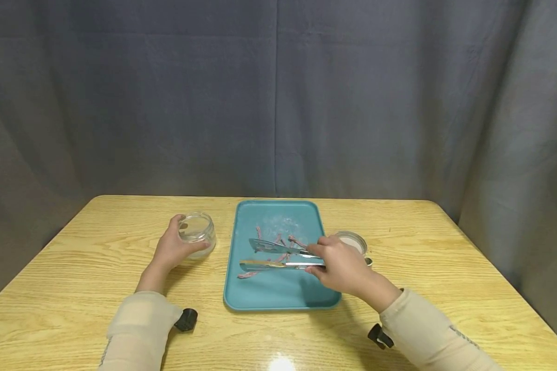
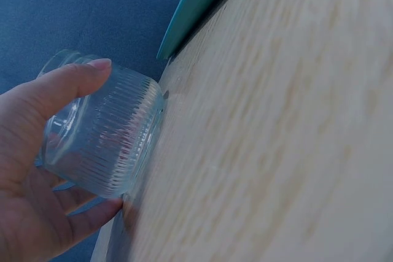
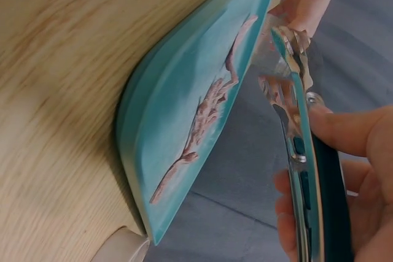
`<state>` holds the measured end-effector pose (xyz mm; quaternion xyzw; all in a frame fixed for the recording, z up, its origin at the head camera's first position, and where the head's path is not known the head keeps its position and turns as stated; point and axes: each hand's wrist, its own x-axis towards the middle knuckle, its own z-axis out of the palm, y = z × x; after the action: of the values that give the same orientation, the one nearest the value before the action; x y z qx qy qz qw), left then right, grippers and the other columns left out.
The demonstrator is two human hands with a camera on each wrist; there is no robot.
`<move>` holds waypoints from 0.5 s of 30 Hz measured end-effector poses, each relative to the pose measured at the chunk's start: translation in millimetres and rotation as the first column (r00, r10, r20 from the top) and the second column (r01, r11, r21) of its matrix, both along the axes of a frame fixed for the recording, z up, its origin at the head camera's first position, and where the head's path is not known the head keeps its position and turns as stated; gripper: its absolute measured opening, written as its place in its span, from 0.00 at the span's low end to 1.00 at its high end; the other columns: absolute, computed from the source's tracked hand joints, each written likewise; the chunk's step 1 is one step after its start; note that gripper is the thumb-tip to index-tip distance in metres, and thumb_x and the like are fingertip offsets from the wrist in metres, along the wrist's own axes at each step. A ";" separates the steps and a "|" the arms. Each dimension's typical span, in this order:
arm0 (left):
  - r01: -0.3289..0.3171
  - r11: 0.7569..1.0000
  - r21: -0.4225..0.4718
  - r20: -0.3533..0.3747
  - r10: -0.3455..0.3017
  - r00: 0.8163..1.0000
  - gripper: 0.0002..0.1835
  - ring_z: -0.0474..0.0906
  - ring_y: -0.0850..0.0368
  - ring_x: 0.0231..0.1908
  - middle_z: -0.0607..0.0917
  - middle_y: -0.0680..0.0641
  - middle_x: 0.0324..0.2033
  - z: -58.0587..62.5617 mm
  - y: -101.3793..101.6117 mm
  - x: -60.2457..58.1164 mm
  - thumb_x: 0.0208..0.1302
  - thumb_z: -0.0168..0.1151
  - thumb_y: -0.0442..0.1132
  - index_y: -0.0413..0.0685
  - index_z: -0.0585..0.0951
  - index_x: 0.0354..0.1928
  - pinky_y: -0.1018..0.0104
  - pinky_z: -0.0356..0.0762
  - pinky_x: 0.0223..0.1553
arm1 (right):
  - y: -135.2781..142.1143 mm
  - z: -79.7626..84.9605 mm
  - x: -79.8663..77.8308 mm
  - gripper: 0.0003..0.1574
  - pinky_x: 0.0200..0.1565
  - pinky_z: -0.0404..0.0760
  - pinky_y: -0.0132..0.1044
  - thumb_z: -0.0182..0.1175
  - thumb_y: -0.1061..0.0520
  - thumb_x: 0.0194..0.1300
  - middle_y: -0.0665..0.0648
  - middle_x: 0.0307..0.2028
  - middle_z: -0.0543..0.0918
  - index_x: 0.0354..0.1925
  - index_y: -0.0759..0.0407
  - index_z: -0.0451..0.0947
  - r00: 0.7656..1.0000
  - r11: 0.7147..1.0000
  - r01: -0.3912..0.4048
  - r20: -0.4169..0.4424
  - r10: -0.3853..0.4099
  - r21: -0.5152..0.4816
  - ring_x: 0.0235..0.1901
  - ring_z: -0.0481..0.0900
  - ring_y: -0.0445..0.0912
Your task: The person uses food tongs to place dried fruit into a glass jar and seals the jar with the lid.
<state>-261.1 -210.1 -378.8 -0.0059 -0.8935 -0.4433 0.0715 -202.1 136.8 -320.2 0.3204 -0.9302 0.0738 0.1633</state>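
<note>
- Got silver metal tongs (image 1: 297,264) gripped in right hand (image 1: 341,264) over teal rectangular tray (image 1: 278,293)
- Clutching clear round glass jar (image 1: 198,231) in left hand (image 1: 170,250), smallish yellowish wooden desk (image 1: 206,293) gap to tray edge

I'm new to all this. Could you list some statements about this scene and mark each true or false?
1. The right hand holds tongs. True.
2. The jar is on the tray. False: it is beside the tray, on the left.
3. Pinkish strips lie on the tray. True.
4. The tips of the tongs are pressed together. False: they stand apart.
5. The left hand holds the jar. True.
6. The tray is red. False: it is blue-green.
</note>
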 end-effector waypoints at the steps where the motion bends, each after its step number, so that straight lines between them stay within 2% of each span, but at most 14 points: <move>1: 0.001 1.000 0.002 0.000 -0.001 1.000 0.53 0.58 0.34 0.53 0.60 0.31 0.56 0.1 0.1 0.0 0.41 0.68 0.51 0.41 0.46 0.63 0.44 0.59 0.48 | 0.2 -0.3 -0.1 0.23 0.18 0.62 0.30 0.65 0.49 0.46 0.47 0.24 0.70 0.41 0.58 0.78 1.000 1.000 0.002 0.010 -0.002 0.004 0.23 0.65 0.41; 15: 0.001 1.000 0.009 0.000 -0.001 1.000 0.53 0.58 0.34 0.53 0.60 0.32 0.57 0.6 0.6 1.4 0.42 0.68 0.49 0.41 0.46 0.63 0.44 0.58 0.49 | -0.5 -3.5 -5.4 0.25 0.17 0.62 0.30 0.65 0.49 0.47 0.46 0.24 0.70 0.45 0.57 0.77 0.996 0.998 0.006 0.084 -0.010 0.055 0.23 0.65 0.40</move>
<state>-259.8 -209.5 -378.2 -0.0061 -0.8915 -0.4473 0.0711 -207.5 136.2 -323.6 0.3177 -0.9392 0.0610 0.1152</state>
